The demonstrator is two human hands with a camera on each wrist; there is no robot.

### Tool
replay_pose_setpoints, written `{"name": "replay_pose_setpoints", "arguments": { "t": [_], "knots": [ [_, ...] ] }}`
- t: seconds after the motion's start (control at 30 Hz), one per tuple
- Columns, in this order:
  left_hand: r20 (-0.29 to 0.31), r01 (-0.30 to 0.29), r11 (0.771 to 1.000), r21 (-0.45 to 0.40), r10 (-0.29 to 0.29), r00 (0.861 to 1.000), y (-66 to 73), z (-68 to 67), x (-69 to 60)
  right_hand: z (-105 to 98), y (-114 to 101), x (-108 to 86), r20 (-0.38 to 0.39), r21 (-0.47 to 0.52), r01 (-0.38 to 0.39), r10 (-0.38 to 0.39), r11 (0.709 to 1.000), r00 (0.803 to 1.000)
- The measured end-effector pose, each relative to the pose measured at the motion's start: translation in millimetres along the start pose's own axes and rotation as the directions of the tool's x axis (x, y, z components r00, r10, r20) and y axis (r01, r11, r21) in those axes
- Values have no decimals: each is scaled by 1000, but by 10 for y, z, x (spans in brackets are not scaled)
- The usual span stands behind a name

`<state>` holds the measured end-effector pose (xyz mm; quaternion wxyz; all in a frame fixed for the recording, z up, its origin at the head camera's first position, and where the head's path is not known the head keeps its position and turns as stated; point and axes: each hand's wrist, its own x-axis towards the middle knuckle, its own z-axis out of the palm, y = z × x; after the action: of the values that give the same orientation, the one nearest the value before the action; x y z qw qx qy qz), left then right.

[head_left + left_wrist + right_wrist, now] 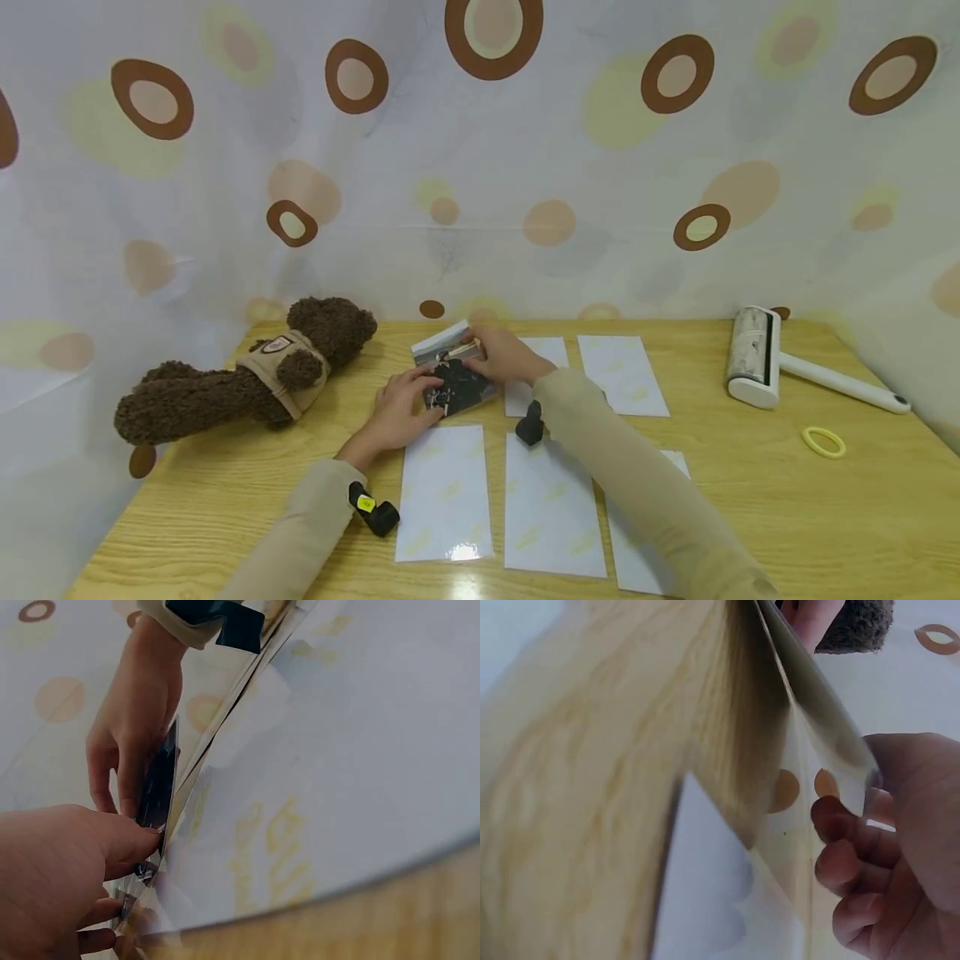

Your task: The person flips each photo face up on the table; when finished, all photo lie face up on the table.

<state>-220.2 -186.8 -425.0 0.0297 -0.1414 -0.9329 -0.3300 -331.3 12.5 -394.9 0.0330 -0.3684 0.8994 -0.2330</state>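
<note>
A dark photo print (463,390) with a pale strip at its top is held between both hands near the back middle of the wooden table. My left hand (396,414) grips its left side, and in the left wrist view the thumb (135,838) presses on the print's edge. My right hand (512,357) pinches the upper right part. Seen from the right wrist, the print (829,742) is bent and lifted at that edge, between thumb and fingers (862,847). The fingertips behind the print are partly hidden.
Several white sheets lie about the hands, including one in front of the left hand (442,496) and one at the back (622,375). A brown teddy bear (195,404) lies left. On the right are a white lint roller (753,358) and a yellow ring (823,442).
</note>
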Motion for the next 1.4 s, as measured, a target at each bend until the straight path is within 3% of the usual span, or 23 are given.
{"name": "replay_pose_setpoints", "arguments": {
  "t": [0.23, 0.57, 0.77, 0.9, 1.03, 1.17, 1.3, 1.4],
  "knots": [
    [-35, 84, 996, 26, -83, 996, -67, -31, -15, 64, -53, 34, 86, -117, -128, 138, 985, 987],
    [-99, 78, 995, 61, -72, 992, -80, -12, 36, 102, -112, 48, 59, -185, -224, 238, 957, 969],
    [-73, 70, 997, 23, -68, 995, -69, -36, 25, 41, -138, 23, 101, -152, -227, 243, 962, 965],
    [-54, 77, 997, -21, -78, 995, -53, -36, 10, -32, -81, -29, 128, -59, -213, 219, 975, 967],
    [-77, 46, 999, -21, -48, 996, 16, -13, 23, -148, 11, -114, 78, 46, -184, 180, 982, 980],
    [-84, -9, 1000, -14, 8, 996, 139, 29, 72, -300, 124, -227, 50, 55, -173, 171, 983, 984],
    [-25, -42, 999, -3, 42, 999, 298, 39, 136, -398, 279, -330, 82, 20, -197, 195, 980, 977],
    [61, -63, 998, 22, 62, 996, 423, 28, 209, -442, 405, -393, 88, 11, -215, 213, 977, 973]
  ]
}}
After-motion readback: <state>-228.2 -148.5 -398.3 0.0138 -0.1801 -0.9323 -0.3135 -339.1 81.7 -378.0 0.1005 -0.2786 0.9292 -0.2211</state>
